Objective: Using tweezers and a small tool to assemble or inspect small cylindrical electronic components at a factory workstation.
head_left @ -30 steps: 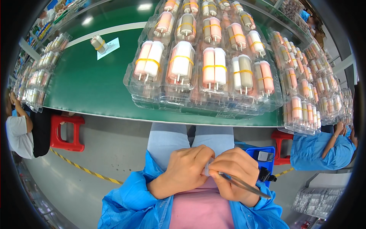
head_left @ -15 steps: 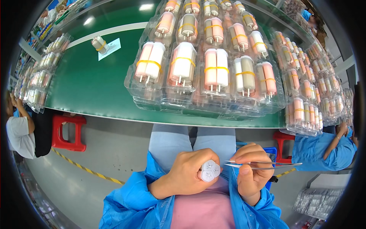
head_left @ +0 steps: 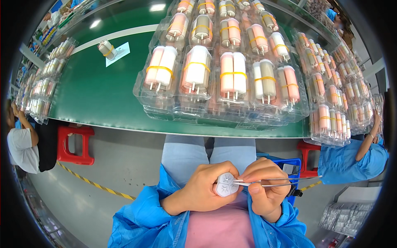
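Observation:
My left hand (head_left: pixel 206 186) is closed around a bundle of tubes (head_left: pixel 226 186), its white three-part end facing up with small metal-looking centres. In my right hand (head_left: pixel 268 186) I pinch a pair of metal tweezers (head_left: pixel 276 180). Their tips reach the right side of the bundle's end; whether something sits between the tips is too small to tell. Both hands are above my lap, in front of the green table (head_left: pixel 95 97). The rest of the bundle is hidden inside my left fist.
Clear plastic trays (head_left: pixel 182 108) of pink, white and grey tube bundles with yellow bands stand stacked on the table. One banded bundle (head_left: pixel 106 49) sits near a pale paper slip (head_left: pixel 118 54). A blue crate (head_left: pixel 292 163) is beside my right hand. Co-workers (head_left: pixel 353 161) sit on both sides.
My right hand has moved left, bringing the tweezer tips from beside the bundle to its end. My left hand keeps its hold. The co-worker at right has raised an arm.

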The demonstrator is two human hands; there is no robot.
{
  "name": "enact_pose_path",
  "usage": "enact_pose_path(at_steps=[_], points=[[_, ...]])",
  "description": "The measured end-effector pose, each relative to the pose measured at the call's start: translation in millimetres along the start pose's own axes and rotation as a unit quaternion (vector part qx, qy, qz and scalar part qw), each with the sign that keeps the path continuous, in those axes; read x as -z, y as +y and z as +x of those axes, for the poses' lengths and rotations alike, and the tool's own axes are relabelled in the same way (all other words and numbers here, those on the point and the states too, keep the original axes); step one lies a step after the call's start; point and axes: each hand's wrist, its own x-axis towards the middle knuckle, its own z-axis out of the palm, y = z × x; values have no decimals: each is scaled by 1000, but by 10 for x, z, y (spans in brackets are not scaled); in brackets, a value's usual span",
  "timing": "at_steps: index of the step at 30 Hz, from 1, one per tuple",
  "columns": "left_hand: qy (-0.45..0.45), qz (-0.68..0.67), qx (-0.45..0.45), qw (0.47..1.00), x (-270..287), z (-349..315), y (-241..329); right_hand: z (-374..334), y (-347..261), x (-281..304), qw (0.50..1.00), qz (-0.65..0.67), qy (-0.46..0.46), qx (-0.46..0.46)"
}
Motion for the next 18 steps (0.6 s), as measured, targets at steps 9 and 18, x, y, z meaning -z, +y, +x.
enact_pose_path(at_steps=[9, 18], points=[[56, 45, -66, 995, -49, 59, -30, -49, 32, 12, 999, 2, 44, -1], [62, -32, -11, 998, -86, 25, -142, -16, 57, 13, 1000, 6, -14, -6]])
